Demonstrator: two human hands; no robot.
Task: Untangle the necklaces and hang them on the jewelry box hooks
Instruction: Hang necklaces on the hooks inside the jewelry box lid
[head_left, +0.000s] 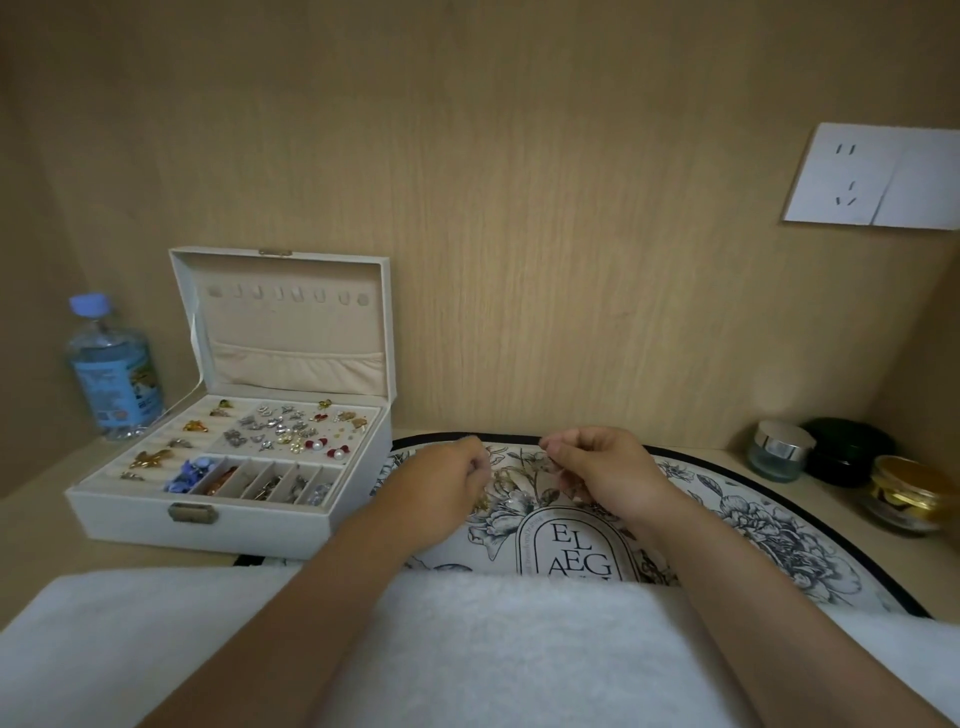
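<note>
The box sits open on the left of the desk, its lid standing upright against the wooden back wall. A row of hooks runs bare along the top of the lid's lining, with a pocket below. The tray is full of small earrings, charms and pearls in their compartments. Just right of the box lies a floral mat with a dark rim. On it, between the two hands, lie the necklaces: a loose snarl of thin gold chain, hard to pick out against the print and well apart from the hooks. The left hand hovers low over the mat, knuckles up and fingers curled under. Its tips are hidden, so I cannot tell whether it grips any chain, though a gold bit shows just beneath it. The right hand has its thumb and forefinger pinched together on a fine strand, the other fingers curled behind. A white towel covers the near edge under both forearms. A water bottle stands behind the box on the left, three jars cluster in the right corner, and a socket is on the wall above.
</note>
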